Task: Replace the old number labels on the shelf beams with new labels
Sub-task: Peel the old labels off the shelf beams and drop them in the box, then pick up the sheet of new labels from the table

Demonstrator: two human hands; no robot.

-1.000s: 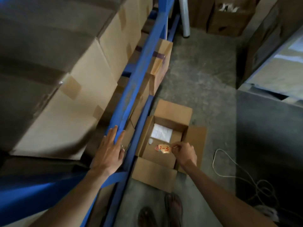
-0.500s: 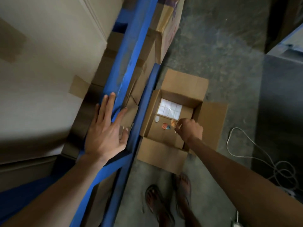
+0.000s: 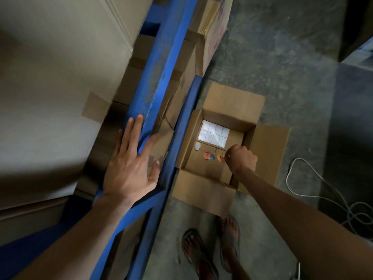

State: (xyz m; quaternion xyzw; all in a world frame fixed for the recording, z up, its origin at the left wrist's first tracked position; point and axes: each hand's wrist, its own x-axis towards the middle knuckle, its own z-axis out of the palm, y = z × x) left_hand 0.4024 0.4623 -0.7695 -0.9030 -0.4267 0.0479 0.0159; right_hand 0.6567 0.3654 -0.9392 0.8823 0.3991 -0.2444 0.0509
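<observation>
The person stands in sandals (image 3: 210, 253) on the concrete floor (image 3: 282, 67), leaning over an open box (image 3: 232, 102) that sits just right of the blue rack. The left hand (image 3: 131, 166) lies flat and spread on the upper beam (image 3: 167, 65), fingers pointing far along it, gripping nothing. The right hand (image 3: 241, 158) reaches down into the box, curled closed, fingertips pinched at a small orange scrap (image 3: 220, 158); whether it is actually holding the scrap I cannot tell, as the hand covers the contact.

On the box floor, just left of that hand, lies a crumpled orange label (image 3: 208, 155) with a bit of blue on it, and farther left a small white scrap (image 3: 197, 146). At the far end of the box floor rests a white sheet (image 3: 213, 133) divided into rectangles, which looks like blank labels. The writing on the orange pieces is too small to read.

Large cartons (image 3: 50, 87) fill the shelf to the left of the beam. A pale cable (image 3: 323, 184) loops on the floor at the right.
</observation>
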